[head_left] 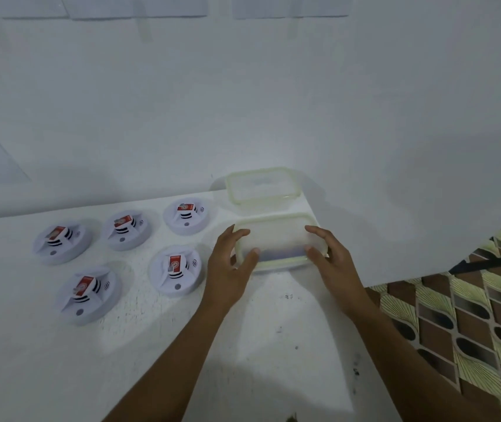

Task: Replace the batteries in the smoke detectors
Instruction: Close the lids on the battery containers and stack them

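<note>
Home room, white table (45,360), bare white wall (243,102), patterned floor tiles (471,315)

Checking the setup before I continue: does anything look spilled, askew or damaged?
Nothing spilled or damaged. Only dark specks mark the table, and red batteries sit exposed on all five smoke detectors.

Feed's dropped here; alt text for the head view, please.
The left hand and right hand grip the ends of the near lidded container on a white table. A second lidded container sits just behind it. Five smoke detectors lie to its left, each showing a red-labelled battery.
</note>
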